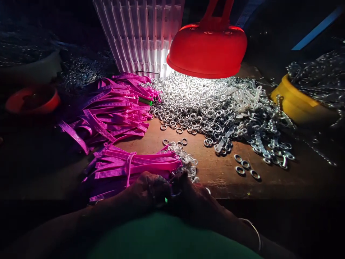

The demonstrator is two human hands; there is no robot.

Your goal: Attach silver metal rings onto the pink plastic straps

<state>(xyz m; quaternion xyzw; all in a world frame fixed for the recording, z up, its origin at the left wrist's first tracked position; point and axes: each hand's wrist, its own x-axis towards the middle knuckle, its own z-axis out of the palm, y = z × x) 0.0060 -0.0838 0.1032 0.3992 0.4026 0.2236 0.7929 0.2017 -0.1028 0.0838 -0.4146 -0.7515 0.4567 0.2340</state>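
Observation:
Close to my body, at the table's front edge, my left hand (151,187) and my right hand (190,194) meet with fingers bent and pressed together. Deep shadow hides what lies between the fingertips; only a tiny green glint shows below them. Just beyond my hands lies a tied bundle of pink straps (113,169), a pink band looped around it. Small whitish rings (188,160) cluster at the bundle's right end. Farther left is a larger pile of loose pink straps (115,108).
A large heap of metal rings (194,100) spreads under a red lamp (207,48). Several loose rings (245,164) lie right of my hands on the wooden table (215,180). A yellow container (296,100) stands right, an orange bowl (54,102) left, and a ribbed panel (140,36) behind.

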